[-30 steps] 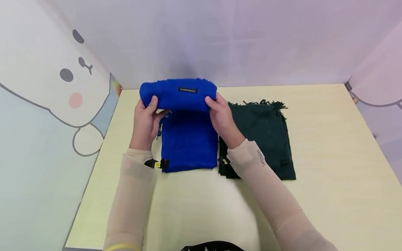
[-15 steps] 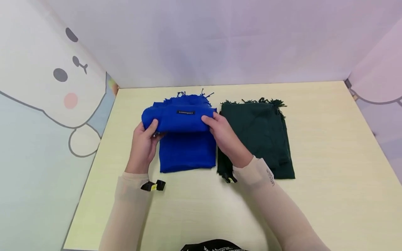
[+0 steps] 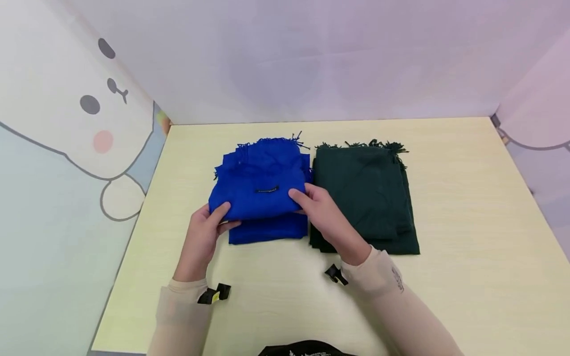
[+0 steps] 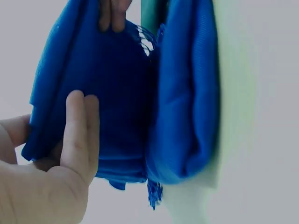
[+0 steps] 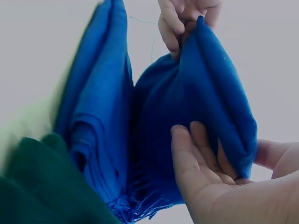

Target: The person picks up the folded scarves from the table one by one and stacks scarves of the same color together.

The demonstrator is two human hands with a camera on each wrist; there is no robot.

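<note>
Both hands hold a folded blue scarf [image 3: 262, 178] by the corners of its near edge, thumbs on top and fingers underneath. Its black label [image 3: 267, 190] faces up, and its fringed end lies at the back. The left hand [image 3: 206, 235] pinches the left corner, while the right hand [image 3: 327, 212] pinches the right one. Below it lies another folded blue scarf [image 3: 267, 235], mostly covered. In the left wrist view the near part of the held scarf [image 4: 51, 88] is raised off the lower stack [image 4: 187, 107], with a gap between them.
To the right, a folded dark green scarf [image 3: 360, 193] with fringe at its back edge lies beside the blue ones. The pale table [image 3: 467, 207] meets a light curtain [image 3: 356, 59] behind. A cartoon-printed panel [image 3: 67, 138] stands at the left.
Both hands have drawn the blue scarf's near edge down and toward the body. Its fringed far end has come to rest at the back of the lower blue scarf.
</note>
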